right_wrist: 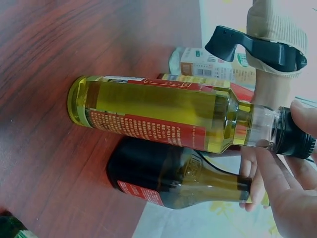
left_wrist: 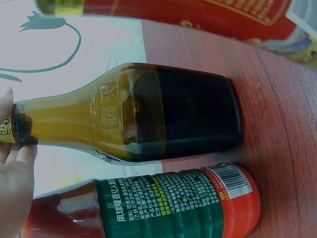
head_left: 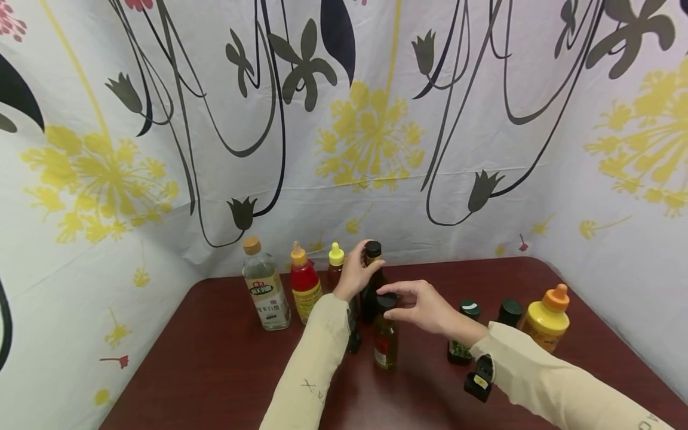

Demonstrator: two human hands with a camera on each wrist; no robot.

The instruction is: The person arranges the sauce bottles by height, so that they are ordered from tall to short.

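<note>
Near the back of the table, my left hand (head_left: 356,273) holds a dark sauce bottle (left_wrist: 193,111) by its neck, just below the black cap. That bottle stands upright, more than half full of dark liquid. In front of it, my right hand (head_left: 424,307) pinches the black cap (right_wrist: 293,133) of a yellow-green oil bottle (right_wrist: 153,114) between thumb and fingers. The oil bottle has a red label and is upright close over the table. Beside the dark bottle is a sauce bottle with a green label (left_wrist: 163,203) and a yellow tip.
Left of the hands stand a clear vinegar bottle (head_left: 269,298) with an orange cap and a red squeeze bottle (head_left: 305,285). At the right are a green-capped jar (head_left: 458,353), a dark-capped jar (head_left: 510,312) and a yellow squeeze bottle (head_left: 545,322). Patterned cloth (head_left: 344,149) hangs behind the dark red table (head_left: 215,364).
</note>
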